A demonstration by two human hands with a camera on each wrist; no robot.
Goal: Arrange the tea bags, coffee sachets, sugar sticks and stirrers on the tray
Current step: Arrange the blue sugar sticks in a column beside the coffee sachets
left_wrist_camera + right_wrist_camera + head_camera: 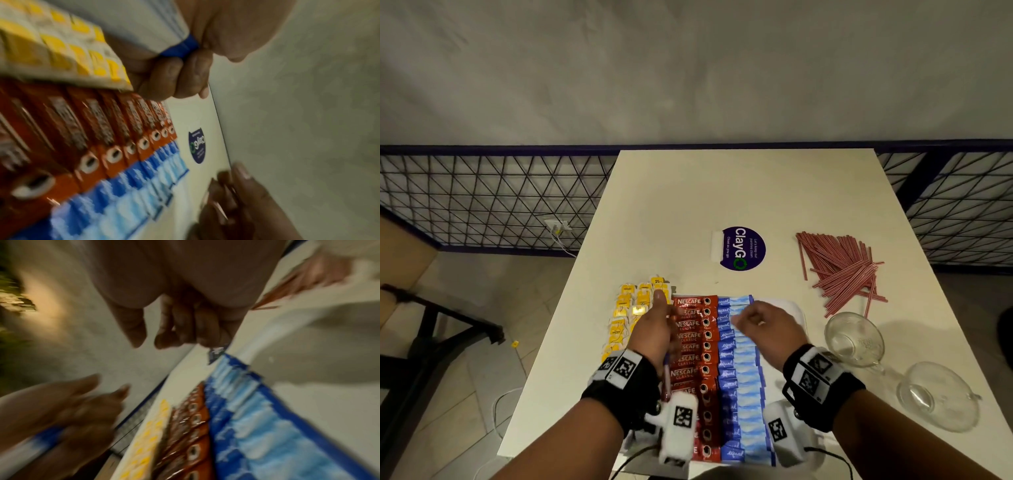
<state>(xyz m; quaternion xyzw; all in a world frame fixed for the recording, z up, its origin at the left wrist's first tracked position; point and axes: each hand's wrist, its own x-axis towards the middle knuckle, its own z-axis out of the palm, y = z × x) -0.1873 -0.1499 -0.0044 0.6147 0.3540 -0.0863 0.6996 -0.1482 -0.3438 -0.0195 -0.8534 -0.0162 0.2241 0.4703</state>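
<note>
A white tray (796, 310) at the table's near edge holds yellow tea bags (630, 308) on the left, a column of red coffee sachets (693, 346) in the middle and a column of blue sugar sticks (739, 377) to their right. My left hand (657, 325) hovers over the tea bags and sachets, its curled fingers (176, 76) gripping a pale sugar stick with a blue end (179, 47). My right hand (763, 325) hangs above the far end of the sugar column, its fingers (174, 327) loosely curled with nothing seen in them. Red stirrers (839, 270) lie heaped on the table right of the tray.
Two clear glass cups (854, 339) (938, 397) stand right of the tray, near the table's right edge. A round purple sticker (743, 248) lies beyond the tray. The far half of the white table (722, 192) is bare. A wire fence runs behind.
</note>
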